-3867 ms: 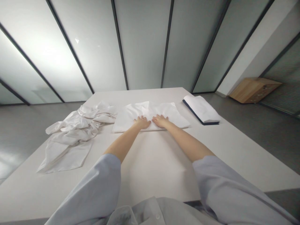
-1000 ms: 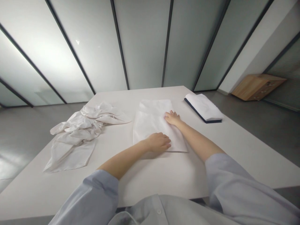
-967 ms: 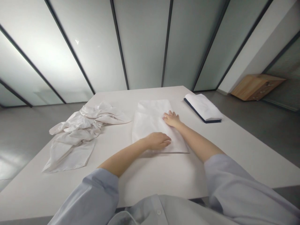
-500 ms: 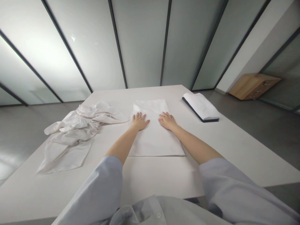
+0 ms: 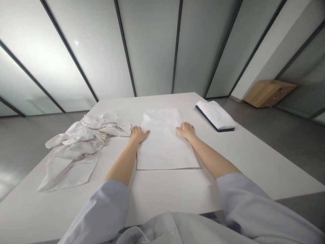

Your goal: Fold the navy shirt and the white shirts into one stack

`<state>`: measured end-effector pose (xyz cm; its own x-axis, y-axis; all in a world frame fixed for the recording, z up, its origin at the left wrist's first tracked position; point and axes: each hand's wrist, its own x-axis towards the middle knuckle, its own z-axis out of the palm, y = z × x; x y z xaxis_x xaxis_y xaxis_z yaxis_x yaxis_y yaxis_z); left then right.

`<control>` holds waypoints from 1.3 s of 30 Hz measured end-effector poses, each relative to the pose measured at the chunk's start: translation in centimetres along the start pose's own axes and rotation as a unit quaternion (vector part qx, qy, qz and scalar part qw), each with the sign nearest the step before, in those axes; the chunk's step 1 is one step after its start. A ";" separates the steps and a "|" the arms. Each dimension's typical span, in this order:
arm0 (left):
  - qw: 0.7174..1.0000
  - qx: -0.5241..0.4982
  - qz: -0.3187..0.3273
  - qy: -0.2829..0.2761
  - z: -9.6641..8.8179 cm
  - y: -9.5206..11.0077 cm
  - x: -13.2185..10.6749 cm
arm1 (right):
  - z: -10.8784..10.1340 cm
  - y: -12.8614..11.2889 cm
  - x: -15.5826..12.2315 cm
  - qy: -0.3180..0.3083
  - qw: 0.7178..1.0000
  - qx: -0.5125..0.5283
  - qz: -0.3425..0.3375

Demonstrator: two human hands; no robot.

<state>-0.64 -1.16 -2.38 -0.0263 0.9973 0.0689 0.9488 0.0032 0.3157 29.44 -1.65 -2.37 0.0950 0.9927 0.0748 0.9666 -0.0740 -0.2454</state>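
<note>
A frosted-glass partition [image 5: 152,47] with dark uprights stands at 12 o'clock from the folded white cloth [image 5: 165,145], past the far edge of the pale tabletop [image 5: 175,200]. The tabletop carries all the fabric and surrounds that folded piece on every side. A wooden cabinet [image 5: 269,95] sits on the floor well apart, toward 2 o'clock. The person's pale shirt [image 5: 200,230] fills 6 o'clock, its sleeves reaching up to the forearms. At 9 o'clock lies a crumpled white cloth [image 5: 78,145], heaped and wrinkled. The folded white cloth lies flat between both hands, its straight near edge toward 6 o'clock. Smaller in view, a folded bundle [image 5: 215,114], white above dark blue, lies at 2 o'clock near the tabletop's side edge. The left hand [image 5: 138,134] rests over the folded cloth's 9 o'clock edge, the right hand [image 5: 187,131] over its 3 o'clock edge; both are spread, thumbs inward on the fabric, fingers outward. Whether the left fingertips touch the crumpled cloth, I cannot tell.
</note>
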 end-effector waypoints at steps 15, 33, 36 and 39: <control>0.893 -0.445 0.017 -0.062 0.4 1.3 0.0 | -0.6 1.2 0.8 0.016 0.968 0.235 0.089; 0.766 -0.615 -0.013 -0.188 -2.3 -1.4 -0.5 | -1.9 1.1 -0.8 -0.130 0.847 0.516 -0.015; 0.780 -0.587 -0.014 -0.216 -2.4 -1.6 -0.5 | -2.2 1.4 -1.0 -0.179 0.831 0.526 -0.023; 0.781 -0.586 -0.008 -0.218 -2.2 -1.9 -0.4 | -2.1 1.7 -1.0 -0.199 0.815 0.543 -0.017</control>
<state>-3.11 -1.68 -0.88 0.3168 0.9291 -0.1908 0.0036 0.2000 0.9798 31.52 -2.96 -0.83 -0.2209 0.9609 -0.1670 0.1646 -0.1321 -0.9775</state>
